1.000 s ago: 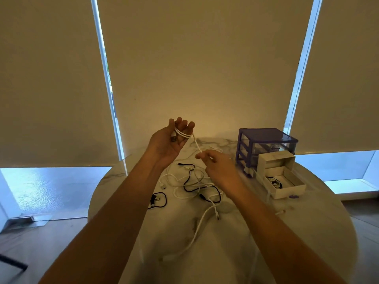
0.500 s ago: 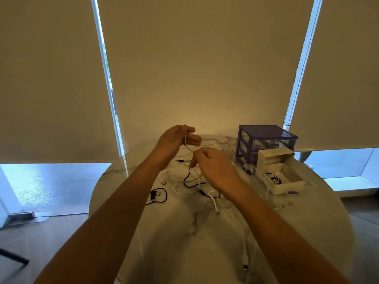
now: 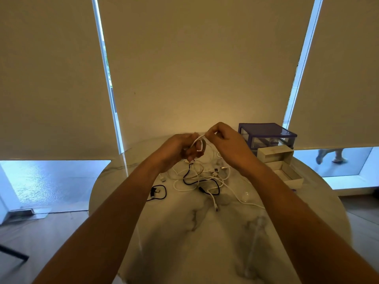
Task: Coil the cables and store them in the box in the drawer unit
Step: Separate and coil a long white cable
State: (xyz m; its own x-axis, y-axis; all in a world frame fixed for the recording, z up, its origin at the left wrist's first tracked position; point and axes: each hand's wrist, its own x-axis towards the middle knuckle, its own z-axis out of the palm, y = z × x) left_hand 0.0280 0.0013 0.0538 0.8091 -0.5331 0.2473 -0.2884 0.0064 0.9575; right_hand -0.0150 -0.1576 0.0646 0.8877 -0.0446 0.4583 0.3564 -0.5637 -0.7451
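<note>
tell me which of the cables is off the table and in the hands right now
The thin white cable looped between both hands: the left hand grips its coil, the right hand pinches it. The others lie loose.

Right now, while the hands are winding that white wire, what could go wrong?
The white cable the left hand and right hand are winding seems to trail down into the tangled pile, so winding may snag it or drag other cables along. The loops look loose and may spring open if the pinch slips. The white box sits near the table edge, so a bump might tip it off.
</note>
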